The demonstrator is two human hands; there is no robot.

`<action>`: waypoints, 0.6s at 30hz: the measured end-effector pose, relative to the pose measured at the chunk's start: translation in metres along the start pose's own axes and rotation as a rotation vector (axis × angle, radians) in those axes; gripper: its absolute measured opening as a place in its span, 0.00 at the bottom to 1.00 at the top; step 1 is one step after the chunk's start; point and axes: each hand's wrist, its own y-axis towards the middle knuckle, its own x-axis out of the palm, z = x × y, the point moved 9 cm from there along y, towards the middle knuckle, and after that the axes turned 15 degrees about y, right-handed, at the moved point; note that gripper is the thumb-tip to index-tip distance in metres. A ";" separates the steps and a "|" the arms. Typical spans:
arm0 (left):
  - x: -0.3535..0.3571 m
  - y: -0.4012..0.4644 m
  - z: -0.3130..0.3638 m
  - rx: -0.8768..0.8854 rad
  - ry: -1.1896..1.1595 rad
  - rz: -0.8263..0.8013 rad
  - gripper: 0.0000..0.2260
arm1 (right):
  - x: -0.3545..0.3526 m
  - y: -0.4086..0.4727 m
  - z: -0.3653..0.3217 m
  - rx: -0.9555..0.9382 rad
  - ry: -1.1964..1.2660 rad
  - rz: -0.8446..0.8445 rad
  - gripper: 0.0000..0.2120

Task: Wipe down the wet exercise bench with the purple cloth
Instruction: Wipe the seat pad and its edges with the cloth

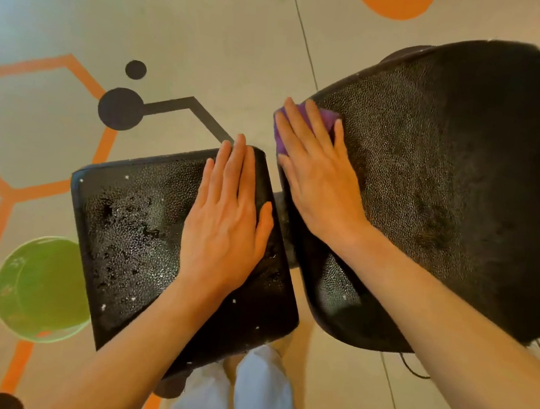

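Observation:
The black exercise bench has two pads. The small seat pad at centre left carries many water droplets. The larger back pad fills the right side and looks damp and dull. My left hand lies flat, fingers together, on the right part of the seat pad and holds nothing. My right hand presses flat on the purple cloth at the near-left corner of the back pad. Only the cloth's edges show beyond my fingers.
A green bucket stands on the floor left of the seat pad. The beige floor bears orange hexagon lines and dark dots. My legs in light trousers are below the seat pad. A thin dark cable hangs under the back pad.

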 end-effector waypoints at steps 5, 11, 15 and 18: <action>0.000 0.000 -0.001 0.005 -0.019 0.004 0.30 | 0.013 -0.169 -0.004 -0.061 -0.106 -0.187 0.24; -0.001 -0.001 0.000 -0.004 -0.017 0.009 0.30 | -0.004 -0.046 0.006 0.066 0.036 0.014 0.24; 0.002 -0.002 0.000 0.001 -0.013 -0.005 0.30 | 0.014 -0.102 0.001 0.052 -0.062 -0.030 0.27; 0.002 -0.001 0.000 0.005 -0.014 -0.013 0.30 | 0.017 -0.208 -0.007 -0.034 -0.133 -0.183 0.32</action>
